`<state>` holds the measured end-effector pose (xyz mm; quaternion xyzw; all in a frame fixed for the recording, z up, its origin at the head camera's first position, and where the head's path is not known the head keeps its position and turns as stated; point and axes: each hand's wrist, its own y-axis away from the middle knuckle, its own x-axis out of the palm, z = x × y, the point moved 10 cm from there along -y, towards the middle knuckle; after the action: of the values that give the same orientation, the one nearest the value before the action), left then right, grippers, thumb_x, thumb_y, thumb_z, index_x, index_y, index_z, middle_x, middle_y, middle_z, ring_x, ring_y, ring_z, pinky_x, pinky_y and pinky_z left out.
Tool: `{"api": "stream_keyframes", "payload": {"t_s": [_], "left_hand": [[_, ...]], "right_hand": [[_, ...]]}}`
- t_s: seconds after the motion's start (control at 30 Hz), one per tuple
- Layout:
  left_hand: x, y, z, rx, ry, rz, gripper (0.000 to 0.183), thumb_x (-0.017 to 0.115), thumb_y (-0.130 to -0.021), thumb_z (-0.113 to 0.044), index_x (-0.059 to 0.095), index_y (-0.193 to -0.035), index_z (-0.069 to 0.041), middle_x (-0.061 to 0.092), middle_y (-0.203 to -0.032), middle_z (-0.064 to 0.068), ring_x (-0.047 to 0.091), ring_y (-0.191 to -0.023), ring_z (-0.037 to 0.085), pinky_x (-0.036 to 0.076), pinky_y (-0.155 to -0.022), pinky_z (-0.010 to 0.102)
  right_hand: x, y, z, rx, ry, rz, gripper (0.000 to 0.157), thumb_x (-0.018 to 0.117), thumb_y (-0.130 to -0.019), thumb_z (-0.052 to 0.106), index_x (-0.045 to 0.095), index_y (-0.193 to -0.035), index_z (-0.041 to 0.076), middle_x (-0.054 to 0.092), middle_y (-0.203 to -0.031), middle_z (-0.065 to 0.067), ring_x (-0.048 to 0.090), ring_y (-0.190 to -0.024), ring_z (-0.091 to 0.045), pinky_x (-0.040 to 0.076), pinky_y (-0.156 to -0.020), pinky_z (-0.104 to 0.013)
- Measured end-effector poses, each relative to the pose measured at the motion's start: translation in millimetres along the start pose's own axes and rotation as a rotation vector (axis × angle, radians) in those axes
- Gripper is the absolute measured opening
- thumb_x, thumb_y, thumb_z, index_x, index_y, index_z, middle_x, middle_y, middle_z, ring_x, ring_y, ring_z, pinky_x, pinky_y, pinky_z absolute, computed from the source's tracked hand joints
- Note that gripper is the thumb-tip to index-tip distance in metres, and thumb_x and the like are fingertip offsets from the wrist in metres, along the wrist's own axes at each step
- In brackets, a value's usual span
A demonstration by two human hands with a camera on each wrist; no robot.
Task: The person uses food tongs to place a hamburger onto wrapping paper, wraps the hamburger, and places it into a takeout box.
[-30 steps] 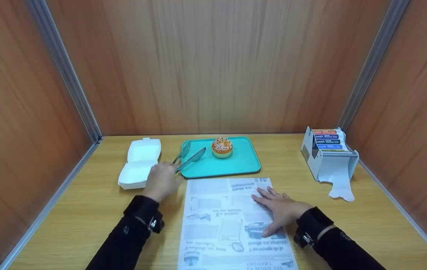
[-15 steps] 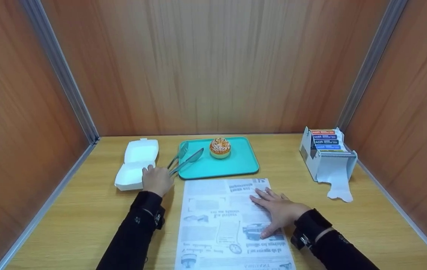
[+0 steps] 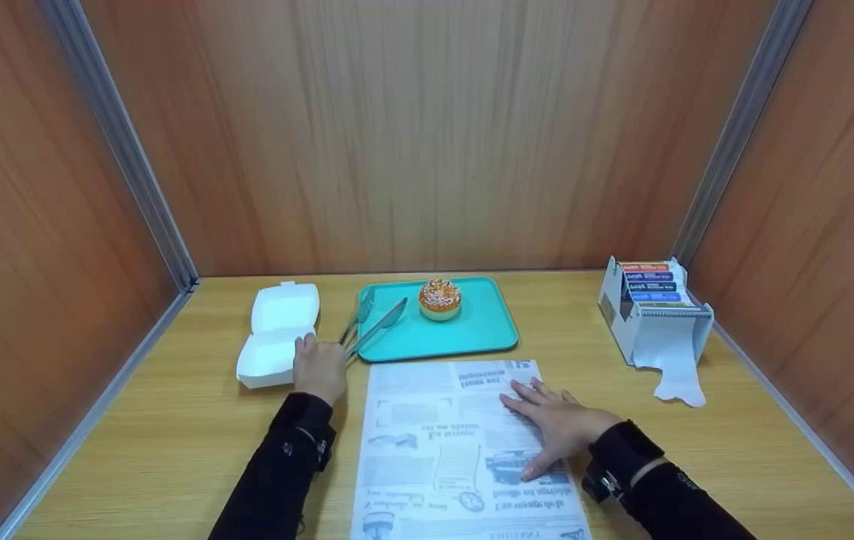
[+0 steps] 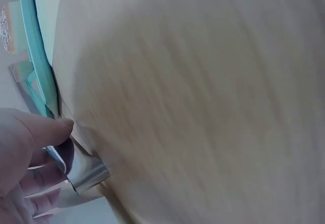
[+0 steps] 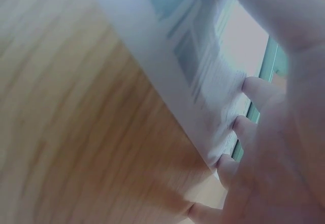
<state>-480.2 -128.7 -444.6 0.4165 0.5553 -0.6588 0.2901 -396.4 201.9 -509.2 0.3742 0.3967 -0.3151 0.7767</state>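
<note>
Left hand (image 3: 319, 369) has shifted slightly away from the tray (image 3: 464, 330), baring more of the handle of the tongs (image 3: 380, 325). Printed paper (image 3: 427, 435) lies in front of the tray, with the right hand (image 3: 561, 426) resting mostly upon it, fingers spread. White box (image 3: 271, 360) stands open, left of the tray. Tongs: handle held in curled left fingers, heads apart over the tray's left side. Bun (image 3: 440, 300) sits on the tray, right of the heads. Step in hand: apparently handling the tongs; lifting them would call for a firmer squeeze.
</note>
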Motion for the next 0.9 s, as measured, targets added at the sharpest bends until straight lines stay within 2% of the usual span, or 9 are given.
{"api": "stream_keyframes", "payload": {"t_s": [0.13,0.27,0.43,0.53,0.6,0.73,0.9], "left_hand": [[-5.2,-4.1,-4.2,0.013,-0.031,-0.01,0.02,0.075,-0.081,0.007,0.068,-0.064,-0.002,0.07,-0.069,0.017,0.057,-0.08,0.036,0.047,-0.076,0.047],[-6.5,-9.4,-1.2,-0.027,0.051,0.039,0.018,0.073,-0.082,0.01,0.071,-0.068,0.0,0.071,-0.072,0.018,0.063,-0.079,0.039,0.054,-0.071,0.048],[2.3,-12.4,2.8,-0.095,0.187,0.172,0.013,0.07,-0.088,0.01,0.073,-0.076,0.005,0.067,-0.083,0.022,0.066,-0.08,0.041,0.058,-0.071,0.054],[8.6,-12.3,3.9,-0.12,0.206,0.251,0.006,0.068,-0.093,0.007,0.073,-0.089,0.009,0.066,-0.092,0.025,0.065,-0.085,0.041,0.058,-0.076,0.054],[10.6,-12.6,5.6,-0.139,0.207,0.28,0.009,0.066,-0.095,0.005,0.071,-0.099,0.011,0.065,-0.097,0.026,0.064,-0.088,0.042,0.057,-0.08,0.055],[9.1,-14.8,8.9,-0.158,0.207,0.267,0.013,0.063,-0.098,0.004,0.066,-0.107,0.013,0.064,-0.099,0.027,0.065,-0.089,0.043,0.057,-0.082,0.055],[2.1,-15.4,9.4,-0.13,0.201,0.18,0.008,0.065,-0.097,0.007,0.065,-0.103,0.012,0.064,-0.093,0.026,0.066,-0.088,0.043,0.057,-0.079,0.055]], "right_hand": [[-0.8,0.3,0.0,-0.013,0.001,0.001,0.122,0.09,-0.078,0.06,0.024,-0.172,0.02,0.006,-0.18,-0.012,-0.002,-0.163,-0.045,0.002,-0.122,-0.076],[0.2,-0.7,-0.9,-0.004,-0.006,0.015,0.12,0.089,-0.078,0.061,0.024,-0.172,0.023,0.004,-0.18,-0.01,-0.004,-0.163,-0.044,0.0,-0.123,-0.075],[0.9,-0.8,-0.7,-0.003,-0.013,0.018,0.12,0.09,-0.079,0.059,0.024,-0.172,0.023,0.004,-0.18,-0.01,-0.004,-0.163,-0.044,0.0,-0.123,-0.074],[1.7,-1.0,-0.9,0.004,-0.018,0.02,0.12,0.09,-0.078,0.059,0.024,-0.172,0.024,0.003,-0.18,-0.01,-0.004,-0.163,-0.044,-0.001,-0.124,-0.073],[2.1,-1.3,-1.1,0.012,-0.018,0.023,0.12,0.09,-0.078,0.06,0.023,-0.172,0.026,0.003,-0.18,-0.009,-0.004,-0.163,-0.043,-0.001,-0.124,-0.073],[2.3,-1.4,-1.5,0.024,-0.015,0.027,0.12,0.089,-0.078,0.061,0.023,-0.172,0.027,0.003,-0.18,-0.007,-0.005,-0.164,-0.042,0.0,-0.125,-0.072],[1.0,0.3,-1.3,0.02,-0.022,0.018,0.121,0.09,-0.078,0.06,0.023,-0.172,0.025,0.003,-0.18,-0.009,-0.005,-0.163,-0.043,0.0,-0.124,-0.073]]}}
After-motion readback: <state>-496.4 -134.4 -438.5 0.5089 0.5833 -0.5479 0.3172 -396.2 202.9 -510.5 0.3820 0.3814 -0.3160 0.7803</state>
